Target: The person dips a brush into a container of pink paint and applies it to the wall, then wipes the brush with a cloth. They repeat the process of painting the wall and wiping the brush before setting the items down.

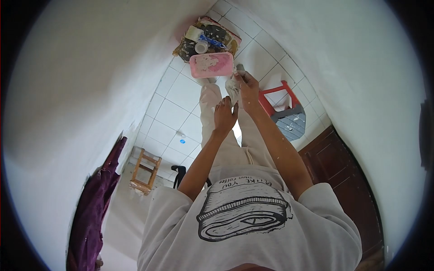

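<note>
— What do the two hands hold?

— One crumpled white rag [233, 88], between them, at about 12 o'clock from the person's chest. The right hand [248, 86] has its fingers clamped on the rag's upper end. The left hand [224, 115] sits just below, fingers curled together against the rag's lower end.

— And the floor?

— White tiles [174, 113]. One pink tray [211, 64] smeared with white lies at 12 o'clock past the hands, touching one box of clutter [208, 38] beyond it. One red stool [285, 110] stands at 2 o'clock, one wooden stool [145, 171] at 9 o'clock, and one purple cloth [97, 203] hangs at 8 o'clock.
</note>
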`<action>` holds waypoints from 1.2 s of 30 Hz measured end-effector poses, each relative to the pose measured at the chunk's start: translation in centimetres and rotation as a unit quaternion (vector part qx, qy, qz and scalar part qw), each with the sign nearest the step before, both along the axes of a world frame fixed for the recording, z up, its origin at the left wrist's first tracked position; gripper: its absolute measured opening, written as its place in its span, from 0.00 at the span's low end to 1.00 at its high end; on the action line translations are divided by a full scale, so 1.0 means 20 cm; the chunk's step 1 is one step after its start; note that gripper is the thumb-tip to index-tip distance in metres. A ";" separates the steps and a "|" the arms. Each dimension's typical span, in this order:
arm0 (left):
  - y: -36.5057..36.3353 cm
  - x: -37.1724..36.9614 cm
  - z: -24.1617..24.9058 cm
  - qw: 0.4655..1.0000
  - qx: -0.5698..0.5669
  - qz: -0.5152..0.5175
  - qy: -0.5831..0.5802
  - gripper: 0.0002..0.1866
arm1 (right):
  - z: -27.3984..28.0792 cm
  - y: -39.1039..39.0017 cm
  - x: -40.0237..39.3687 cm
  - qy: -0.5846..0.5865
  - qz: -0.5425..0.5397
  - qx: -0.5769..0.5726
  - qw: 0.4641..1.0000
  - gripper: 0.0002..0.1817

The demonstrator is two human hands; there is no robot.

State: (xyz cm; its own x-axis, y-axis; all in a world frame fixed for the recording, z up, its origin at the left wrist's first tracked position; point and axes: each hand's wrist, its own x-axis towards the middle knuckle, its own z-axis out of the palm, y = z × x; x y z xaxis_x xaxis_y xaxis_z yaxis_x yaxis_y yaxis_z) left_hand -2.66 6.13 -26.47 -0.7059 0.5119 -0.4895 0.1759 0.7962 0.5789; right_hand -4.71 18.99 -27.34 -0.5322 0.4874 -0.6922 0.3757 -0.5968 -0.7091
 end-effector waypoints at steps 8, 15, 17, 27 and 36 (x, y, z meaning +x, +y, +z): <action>0.28 -0.18 -0.13 0.943 0.170 0.230 -0.172 0.28 | 0.04 0.31 -0.17 0.029 0.107 0.094 0.989 0.11; 0.54 -0.53 -0.19 0.903 0.227 0.304 -0.203 0.30 | -0.15 0.51 -0.52 0.050 0.206 0.202 0.956 0.14; 0.58 -0.57 -0.31 0.825 0.323 0.349 -0.305 0.24 | -0.19 0.53 -0.63 0.044 0.241 0.199 0.949 0.14; 0.42 -0.58 -0.41 0.735 0.372 0.445 -0.350 0.18 | -0.63 0.45 -0.81 0.019 0.315 0.180 0.932 0.15; 0.06 -0.81 -0.33 0.778 0.330 0.520 -0.125 0.10 | -0.77 0.37 -0.79 0.015 0.306 0.161 0.938 0.14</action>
State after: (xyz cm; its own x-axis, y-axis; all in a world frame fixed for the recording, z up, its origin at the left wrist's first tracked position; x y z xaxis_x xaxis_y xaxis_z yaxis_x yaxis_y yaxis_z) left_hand -18.84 7.28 -33.11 -0.8306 -0.0750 -0.5518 -0.5493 -0.0527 0.8339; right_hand -20.43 26.42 -42.67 -0.7978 0.2659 -0.5411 0.5545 -0.0291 -0.8317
